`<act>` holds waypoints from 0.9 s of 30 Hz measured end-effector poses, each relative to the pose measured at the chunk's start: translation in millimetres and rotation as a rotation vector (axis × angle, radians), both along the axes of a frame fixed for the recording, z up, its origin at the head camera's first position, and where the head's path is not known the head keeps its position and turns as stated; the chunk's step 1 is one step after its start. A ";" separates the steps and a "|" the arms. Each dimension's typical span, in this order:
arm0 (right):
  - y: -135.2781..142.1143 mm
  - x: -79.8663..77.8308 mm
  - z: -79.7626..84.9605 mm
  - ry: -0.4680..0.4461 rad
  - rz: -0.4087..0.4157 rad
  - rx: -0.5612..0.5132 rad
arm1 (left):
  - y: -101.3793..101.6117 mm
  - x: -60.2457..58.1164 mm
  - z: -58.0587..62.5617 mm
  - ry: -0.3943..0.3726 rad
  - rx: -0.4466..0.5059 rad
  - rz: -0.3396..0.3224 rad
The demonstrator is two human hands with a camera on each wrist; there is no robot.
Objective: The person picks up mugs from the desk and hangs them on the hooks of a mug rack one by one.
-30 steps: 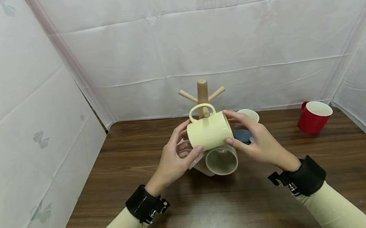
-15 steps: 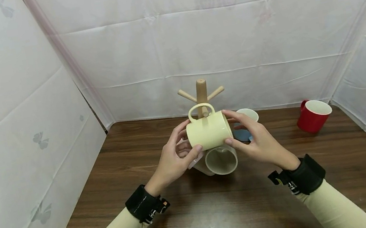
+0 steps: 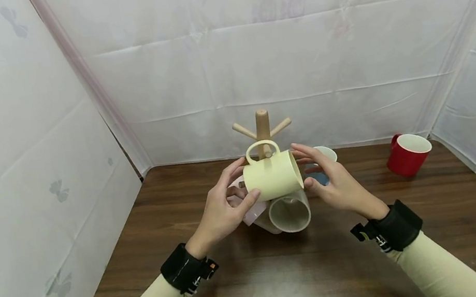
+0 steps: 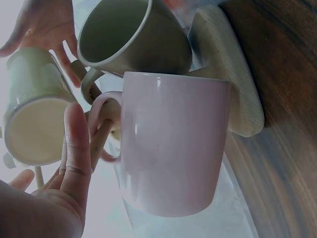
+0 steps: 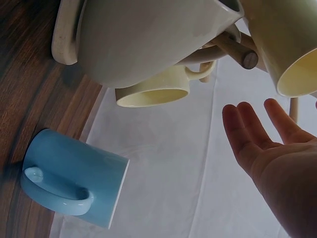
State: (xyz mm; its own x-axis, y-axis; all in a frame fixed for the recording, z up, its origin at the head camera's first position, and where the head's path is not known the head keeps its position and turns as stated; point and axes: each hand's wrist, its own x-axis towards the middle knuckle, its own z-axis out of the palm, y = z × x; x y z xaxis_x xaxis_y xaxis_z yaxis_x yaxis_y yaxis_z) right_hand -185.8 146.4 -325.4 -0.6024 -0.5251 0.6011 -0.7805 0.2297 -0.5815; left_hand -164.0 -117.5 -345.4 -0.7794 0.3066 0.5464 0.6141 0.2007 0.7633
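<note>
A pale yellow mug (image 3: 271, 177) hangs sideways on the front upper peg of a wooden mug rack (image 3: 262, 122), its handle looped round the peg. My left hand (image 3: 224, 206) is at the mug's base, fingers loosely spread; in the left wrist view the straight thumb (image 4: 77, 144) overlaps the mug's base edge, and contact is unclear. By the rim, my right hand (image 3: 338, 184) stands apart from the mug with fingers extended. Below hang a grey-white mug (image 3: 290, 213), mouth toward me, and a pink mug (image 4: 173, 144), partly hidden by the left hand in the head view.
Behind my right hand a blue mug (image 5: 74, 176) stands on the wooden table (image 3: 266, 291). A red mug (image 3: 408, 155) stands at the far right. Another yellow mug (image 5: 153, 89) shows behind the grey-white one. White sheeting (image 3: 290, 66) walls the back and sides.
My right thumb and fingers have come off the yellow mug's rim, and the left fingers have loosened round its base. The mug stays on the peg; the head view has tilted slightly upward.
</note>
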 end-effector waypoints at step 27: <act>-6.4 -34.7 -17.8 -0.169 0.019 0.012 | 6.9 -34.9 29.0 0.303 -0.045 0.413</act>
